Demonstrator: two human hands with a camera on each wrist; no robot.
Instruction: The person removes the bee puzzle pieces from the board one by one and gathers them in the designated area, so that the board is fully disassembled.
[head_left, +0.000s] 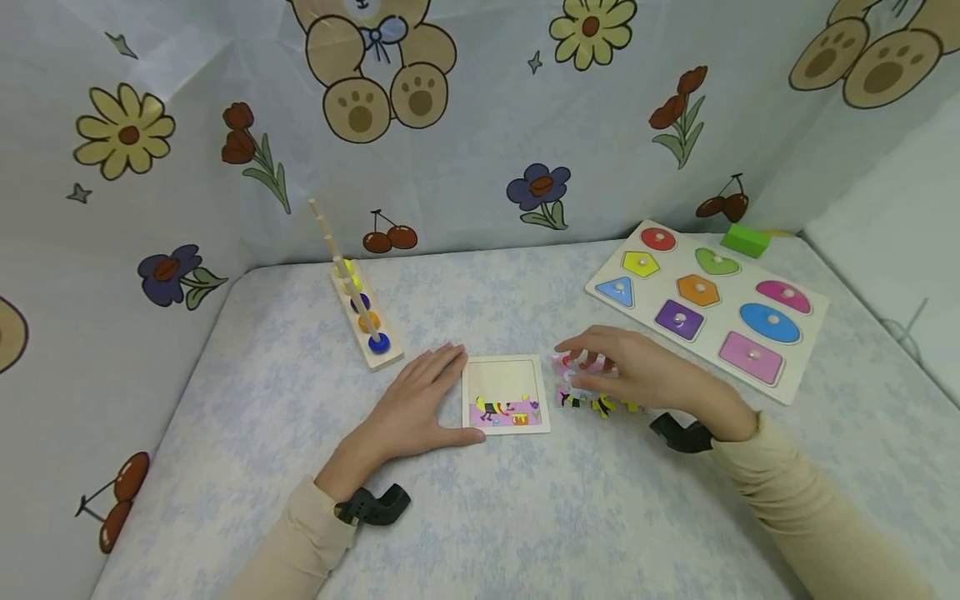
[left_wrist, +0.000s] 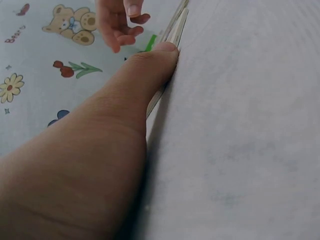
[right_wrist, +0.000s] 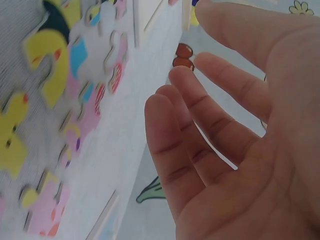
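Left hand at the puzzle tray, right hand above loose puzzle pieces

Watching from my remote seat, I start at the left of the bench, where a ring stacker stands beyond the left hand, its base slanting from far left to near right. I take it to be parked out of the way.

Next, I see the person's left hand spread and grasping nothing: its fingertips reach the tray's left edge, and its thumb lies at the near left corner. I judge this a brace against sliding.

The puzzle tray lies flat between the two hands. It is nearly square, so I can give it no real long axis. The fitted picture strip fills its near part and runs left to right, its bee apparently upright for the person; the far part shows plain wood.

Just right of the tray lie the loose puzzle pieces, probably kept there for a short reach. The right hand hovers over them, released, fingers loosely bent; my right wrist view shows those fingers apart from the pieces.

Farthest right, a shape board slants from far left to near right, a green block at its far edge. Both look set aside.
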